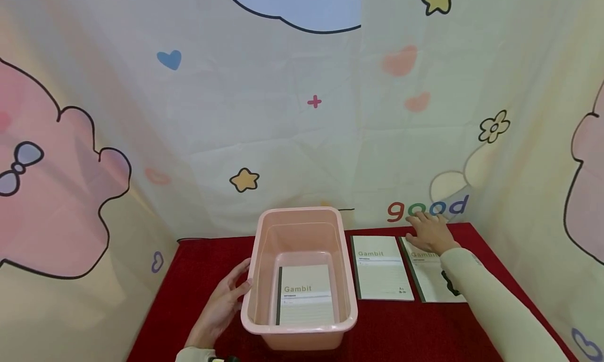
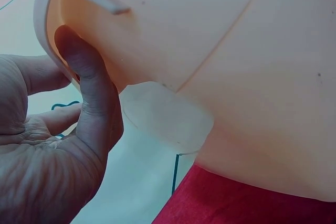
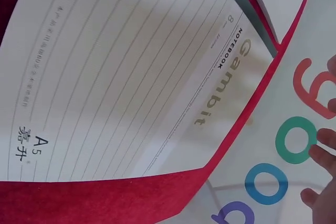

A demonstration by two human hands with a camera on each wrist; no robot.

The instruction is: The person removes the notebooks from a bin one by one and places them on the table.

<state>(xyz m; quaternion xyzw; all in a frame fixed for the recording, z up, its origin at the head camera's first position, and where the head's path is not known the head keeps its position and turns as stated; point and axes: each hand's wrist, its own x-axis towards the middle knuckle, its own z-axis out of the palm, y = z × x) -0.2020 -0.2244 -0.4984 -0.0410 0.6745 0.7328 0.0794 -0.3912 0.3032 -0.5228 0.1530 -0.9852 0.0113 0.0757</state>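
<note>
A pink plastic basin (image 1: pixel 349 299) stands on the red cloth, with a notebook (image 1: pixel 306 296) marked "Gambit" lying flat inside. At the basin's left side is my left hand (image 1: pixel 220 301); its thumb (image 2: pixel 86 72) rests against the outer wall under the rim, fingers loosely extended beside it. To the right of the basin lie two more notebooks, a nearer one (image 1: pixel 382 270) and a far-right one (image 1: pixel 424 278). Over the top edge of the far-right notebook hovers my right hand (image 1: pixel 431 233), fingers spread, holding nothing. The forearm covers part of that notebook.
A red cloth (image 1: pixel 203 267) covers the table. Right behind its back edge hangs a pale printed curtain (image 1: pixel 292 141) with "good" lettering (image 1: pixel 427 209), and similar fabric closes in both sides.
</note>
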